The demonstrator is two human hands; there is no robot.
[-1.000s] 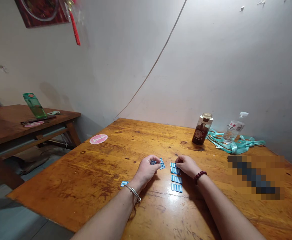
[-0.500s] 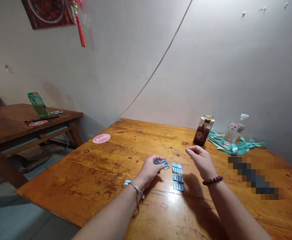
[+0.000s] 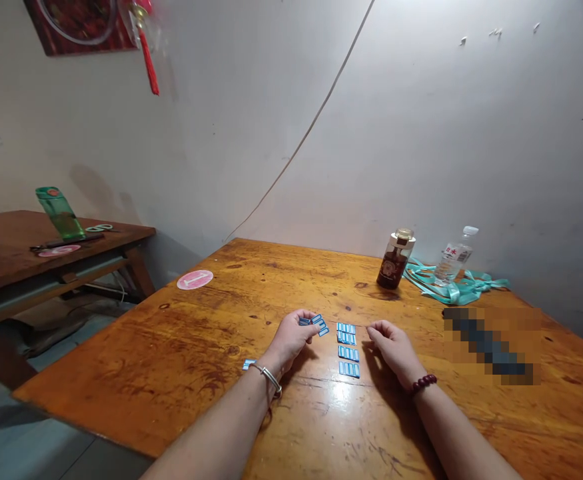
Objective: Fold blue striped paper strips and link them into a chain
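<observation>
My left hand (image 3: 295, 337) is closed around several small blue-and-white cards (image 3: 323, 326), which fan out between thumb and fingers above the table. To its right, more of these cards lie in a column of small piles (image 3: 348, 353), with the top two overlapping. Just right of the column, my right hand (image 3: 390, 343) hovers low with fingers curled and thumb against the index finger; no card shows in it. Partly hidden by my left wrist, another blue-and-white card (image 3: 248, 364) lies on the wooden table (image 3: 196, 373).
A dark drink bottle (image 3: 395, 261), a clear water bottle (image 3: 455, 259) and turquoise ribbons (image 3: 478, 288) stand or lie at the back right. A pixelated dark object (image 3: 491, 343) is at the right. A pink round sticker (image 3: 194, 279) is at the left. Another table (image 3: 136, 240) bears a green bottle (image 3: 61, 215).
My right hand has come down from above to beside the card piles. My left hand still holds its cards. The whole view has shifted slightly.
</observation>
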